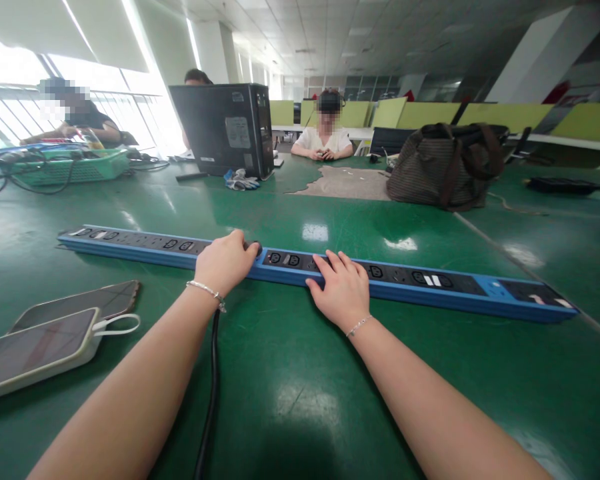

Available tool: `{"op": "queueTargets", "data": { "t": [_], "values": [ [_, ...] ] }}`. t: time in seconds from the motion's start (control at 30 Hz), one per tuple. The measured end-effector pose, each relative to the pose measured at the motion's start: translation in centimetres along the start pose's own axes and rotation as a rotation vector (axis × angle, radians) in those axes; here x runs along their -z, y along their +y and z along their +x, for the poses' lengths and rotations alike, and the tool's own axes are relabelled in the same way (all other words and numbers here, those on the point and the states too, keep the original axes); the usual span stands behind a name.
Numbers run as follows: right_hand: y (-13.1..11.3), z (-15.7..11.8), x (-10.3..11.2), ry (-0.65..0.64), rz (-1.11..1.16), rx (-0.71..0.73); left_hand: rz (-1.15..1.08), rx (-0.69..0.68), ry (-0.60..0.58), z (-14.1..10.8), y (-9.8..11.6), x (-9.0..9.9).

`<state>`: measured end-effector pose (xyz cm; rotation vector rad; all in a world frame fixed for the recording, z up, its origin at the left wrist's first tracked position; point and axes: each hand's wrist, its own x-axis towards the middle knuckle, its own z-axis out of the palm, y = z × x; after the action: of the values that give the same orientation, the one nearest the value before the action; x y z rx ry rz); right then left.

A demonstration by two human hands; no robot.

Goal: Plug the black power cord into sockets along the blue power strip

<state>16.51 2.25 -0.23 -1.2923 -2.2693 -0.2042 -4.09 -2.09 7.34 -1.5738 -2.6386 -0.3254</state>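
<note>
A long blue power strip (420,303) with black socket panels lies across the green table before me. My left hand (226,262) is closed at the middle of the strip, wrapped round a black plug (253,249) of which only a part shows past my thumb. From under that hand a black cable (213,380) runs down toward the table's near edge. How far the plug sits in a socket is hidden by my fingers. My right hand (343,288) rests on the strip to the right, fingers spread over the sockets and thumb against the near side.
Two phones (40,350) lie at left, one with a white loop. Farther back stand a green basket (75,167) with cables, a black computer case (220,130), gloves (241,180) and a brown bag (440,167). A person (325,130) sits opposite; others sit back left.
</note>
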Motion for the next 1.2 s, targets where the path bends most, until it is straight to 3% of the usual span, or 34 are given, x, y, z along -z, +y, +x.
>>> {"op": "queueTargets", "data": {
  "t": [0.23, 0.63, 1.2],
  "values": [
    [0.0, 0.0, 0.0, 0.001, -0.002, -0.002, 0.045, 0.016, 0.022, -0.4, 0.7, 0.0],
    [0.0, 0.0, -0.1, -0.002, 0.001, -0.002, -0.016, 0.059, -0.024, 0.6, -0.5, 0.2],
    [-0.1, 0.0, 0.0, -0.009, 0.002, -0.009, 0.04, 0.026, -0.053, 0.6, -0.1, -0.4]
  ]
}}
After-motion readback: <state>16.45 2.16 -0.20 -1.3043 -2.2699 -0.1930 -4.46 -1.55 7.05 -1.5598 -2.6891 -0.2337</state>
